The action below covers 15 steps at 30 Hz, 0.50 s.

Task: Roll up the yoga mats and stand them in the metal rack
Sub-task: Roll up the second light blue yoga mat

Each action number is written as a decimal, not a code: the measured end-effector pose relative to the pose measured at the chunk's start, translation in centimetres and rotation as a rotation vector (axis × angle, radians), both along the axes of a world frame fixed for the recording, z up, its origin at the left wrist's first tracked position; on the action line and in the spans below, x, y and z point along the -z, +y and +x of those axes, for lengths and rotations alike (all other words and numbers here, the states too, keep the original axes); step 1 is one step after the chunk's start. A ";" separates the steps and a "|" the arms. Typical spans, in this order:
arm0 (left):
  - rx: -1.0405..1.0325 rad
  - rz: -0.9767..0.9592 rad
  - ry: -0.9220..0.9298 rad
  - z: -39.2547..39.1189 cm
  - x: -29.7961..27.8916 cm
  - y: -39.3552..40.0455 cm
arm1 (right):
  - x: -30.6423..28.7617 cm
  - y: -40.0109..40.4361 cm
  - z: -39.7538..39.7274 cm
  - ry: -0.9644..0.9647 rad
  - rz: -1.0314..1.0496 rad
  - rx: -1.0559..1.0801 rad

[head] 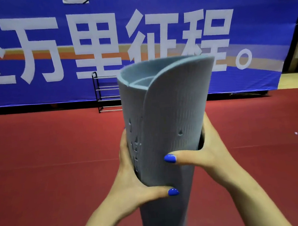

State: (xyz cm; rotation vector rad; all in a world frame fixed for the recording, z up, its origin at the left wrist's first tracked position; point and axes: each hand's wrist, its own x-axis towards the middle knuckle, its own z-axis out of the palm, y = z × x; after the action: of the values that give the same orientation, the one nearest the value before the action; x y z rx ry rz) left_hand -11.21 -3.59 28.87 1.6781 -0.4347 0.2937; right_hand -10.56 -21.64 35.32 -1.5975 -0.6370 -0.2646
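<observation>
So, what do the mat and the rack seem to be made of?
The mat: probably soft foam, matte grey-blue. Its cut edge looks thick, its surface is finely ribbed, and it has small dents. The rack: likely metal, with thin shiny silver rails in a black frame. Both hands, left and right, hold the mat.

Rolled mat [166,129] upright at frame centre, nearest the camera. Left hand [132,180] on its left side, lower; right hand [203,153] on its right side, higher. Rack [106,91] stands on the floor [49,159] behind the mat, partly hidden by it, against the banner [47,49] across the top of frame.
</observation>
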 end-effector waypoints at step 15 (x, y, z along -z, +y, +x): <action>0.098 0.045 0.112 3.4 3.1 0.8 | 5.4 0.7 2.6 0.246 0.037 -0.102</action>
State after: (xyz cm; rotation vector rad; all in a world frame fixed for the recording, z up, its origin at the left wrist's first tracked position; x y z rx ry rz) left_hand -7.80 -2.78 25.73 1.7018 -0.4408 0.1183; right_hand -7.95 -20.96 29.88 -1.5270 -0.5182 -0.0035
